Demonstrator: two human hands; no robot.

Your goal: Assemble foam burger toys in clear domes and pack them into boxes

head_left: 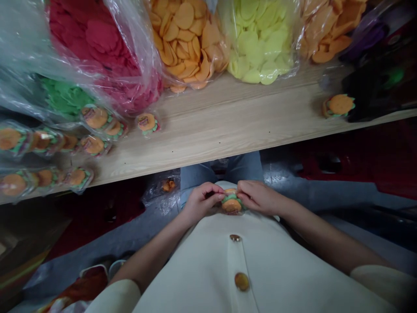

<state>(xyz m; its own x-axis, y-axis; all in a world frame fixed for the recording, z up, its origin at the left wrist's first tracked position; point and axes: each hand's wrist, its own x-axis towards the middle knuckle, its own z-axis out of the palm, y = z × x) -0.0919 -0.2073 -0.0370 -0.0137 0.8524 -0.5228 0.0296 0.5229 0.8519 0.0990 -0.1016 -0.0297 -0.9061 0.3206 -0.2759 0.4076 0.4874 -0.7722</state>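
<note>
Close to my body, below the table's edge, I hold a small toy hamburger point(232, 205) with an orange bun and green frill, seemingly in a clear wrapper. My left hand point(203, 200) pinches its left side between thumb and fingers. On the opposite side, my right hand point(259, 197) grips it with the fingers curled in. Parts of the toy are hidden behind my fingertips. Several similar wrapped toy hamburgers point(94, 116) sit on the table at the left, and a separate one point(148, 123) stands a little nearer the middle.
Along the back of the wooden table point(208, 126) lie clear bags of red pieces point(104, 39), orange discs point(185, 39), yellow discs point(257, 39) and green pieces point(65, 93). Another toy hamburger point(339, 105) is at the right beside a dark object. A plastic bag point(163, 191) lies on the floor.
</note>
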